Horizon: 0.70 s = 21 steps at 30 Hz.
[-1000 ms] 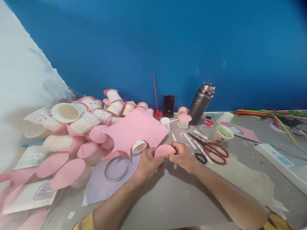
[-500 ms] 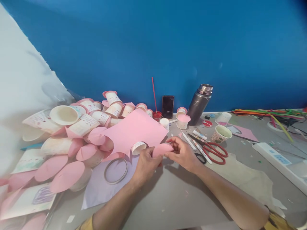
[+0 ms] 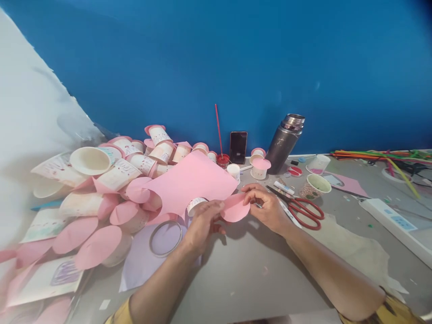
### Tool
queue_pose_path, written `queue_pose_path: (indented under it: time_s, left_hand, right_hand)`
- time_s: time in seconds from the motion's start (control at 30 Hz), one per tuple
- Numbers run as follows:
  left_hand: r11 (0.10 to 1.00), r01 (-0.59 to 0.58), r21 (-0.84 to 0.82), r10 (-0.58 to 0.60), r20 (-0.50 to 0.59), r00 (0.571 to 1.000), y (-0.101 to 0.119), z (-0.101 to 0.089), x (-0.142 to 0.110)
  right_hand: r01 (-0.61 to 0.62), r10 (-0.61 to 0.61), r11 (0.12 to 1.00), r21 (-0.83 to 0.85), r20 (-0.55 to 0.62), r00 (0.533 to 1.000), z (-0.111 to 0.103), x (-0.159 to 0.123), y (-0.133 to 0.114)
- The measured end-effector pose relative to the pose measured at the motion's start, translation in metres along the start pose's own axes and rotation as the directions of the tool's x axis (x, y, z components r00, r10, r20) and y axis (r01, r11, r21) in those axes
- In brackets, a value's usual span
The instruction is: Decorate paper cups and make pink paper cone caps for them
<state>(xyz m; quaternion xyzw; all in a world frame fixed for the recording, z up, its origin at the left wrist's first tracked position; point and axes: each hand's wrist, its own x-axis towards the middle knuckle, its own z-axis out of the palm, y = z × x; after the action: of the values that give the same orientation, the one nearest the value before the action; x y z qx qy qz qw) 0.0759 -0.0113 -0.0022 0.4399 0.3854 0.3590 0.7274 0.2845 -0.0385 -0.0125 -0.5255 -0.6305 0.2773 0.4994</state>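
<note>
Between my two hands, above the grey table, is a pink paper circle (image 3: pixel 235 208). The fingers of my left hand (image 3: pixel 203 223) are closed on its left edge. My right hand (image 3: pixel 265 205) pinches its right edge. Behind my left hand lies a large pink paper sheet (image 3: pixel 192 180) with rounded bites cut from its lower edge. A small white paper cup piece (image 3: pixel 195 205) sits on that sheet, partly hidden by my left hand. Left of my left wrist, a grey ring (image 3: pixel 165 238) rests on lilac paper (image 3: pixel 138 265).
Many paper cups with pink discs (image 3: pixel 97 247) are piled at left. Red-handled scissors (image 3: pixel 307 213), a marker (image 3: pixel 290 213), a patterned cup (image 3: pixel 315 186) and a power strip (image 3: pixel 393 216) lie right. A dark flask (image 3: pixel 285 146) and phone (image 3: pixel 238 147) stand by the blue wall.
The pink paper, seen bent and foreshortened before, now faces me as a flatter, broader circle. Both hands hold on to it still. The whole view has shifted slightly.
</note>
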Motion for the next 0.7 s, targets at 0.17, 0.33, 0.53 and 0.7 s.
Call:
queue_pose_path:
  time_s: [0.17, 0.33, 0.53, 0.7]
  left_hand:
    - [0.965, -0.010, 0.262, 0.047, -0.137, 0.989, -0.005, -0.001, 0.005]
    - [0.974, -0.033, 0.225, 0.071, -0.163, 0.984, -0.005, -0.004, 0.004]
    - [0.965, -0.044, 0.260, 0.088, -0.158, 0.984, -0.005, -0.007, 0.004]
    - [0.965, -0.047, 0.259, 0.089, -0.152, 0.984, -0.003, -0.004, 0.003]
  right_hand:
    - [-0.013, 0.007, 0.997, 0.076, 0.075, 0.997, 0.001, 0.000, -0.003]
    - [-0.165, 0.160, 0.985, -0.039, -0.112, 0.981, -0.008, 0.006, -0.003]
    - [-0.277, 0.220, 0.869, -0.410, -0.182, 0.958, -0.054, 0.020, -0.010]
    - [-0.276, 0.387, 0.660, -0.698, 0.001, 0.922, -0.080, -0.007, -0.008]
